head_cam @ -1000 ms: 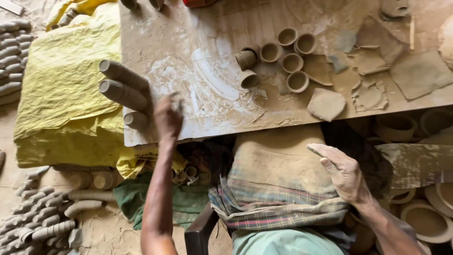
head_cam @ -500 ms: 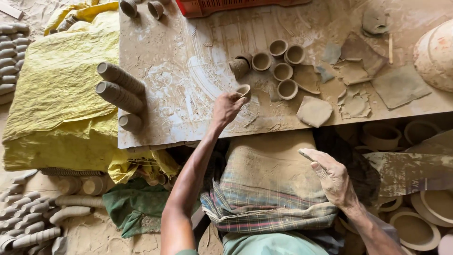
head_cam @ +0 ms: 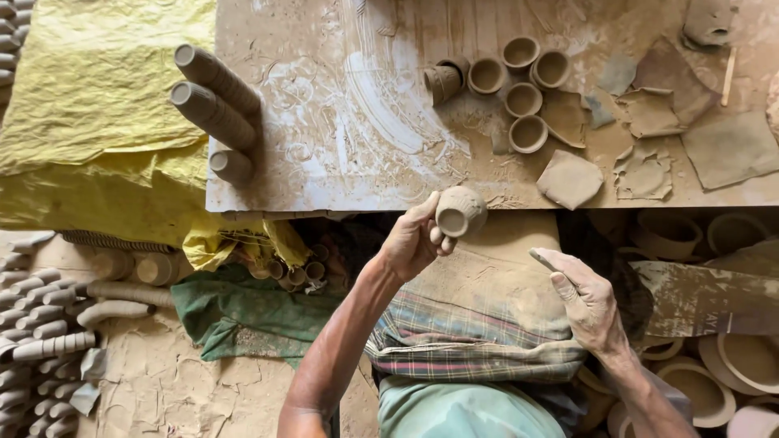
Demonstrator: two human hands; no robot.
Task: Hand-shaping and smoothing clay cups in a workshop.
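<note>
- Head view, left hand: the left hand (head_cam: 410,243) holds a small raw clay cup (head_cam: 460,211) just off the near edge of the counter (head_cam: 324,122), above the lap. The fingers (head_cam: 438,239) pinch the cup from below and the thumb lies along its side.
- Head view, right hand: the right hand (head_cam: 588,300) hangs over the checked cloth (head_cam: 479,332) on the lap, empty, fingers held straight and pressed together, apart from the cup.
- Orientation: the cup lies tilted on its side; its open mouth points down and left toward the palm, its rounded base up and right toward the counter. The long axis runs from mouth to base, on a slant to the counter edge.
- Handling, as a judgement: the wall looks soft, so a light, even pinch near the thicker base should keep the rim round; the free hand would best support the far side.
- Surroundings: a cluster of upright cups (head_cam: 519,81) stands on the counter well beyond the held one, with flat clay scraps (head_cam: 649,113) to the right. Stacked cup columns (head_cam: 215,101) lie at the counter's left edge, beside a yellow sheet (head_cam: 89,97).
</note>
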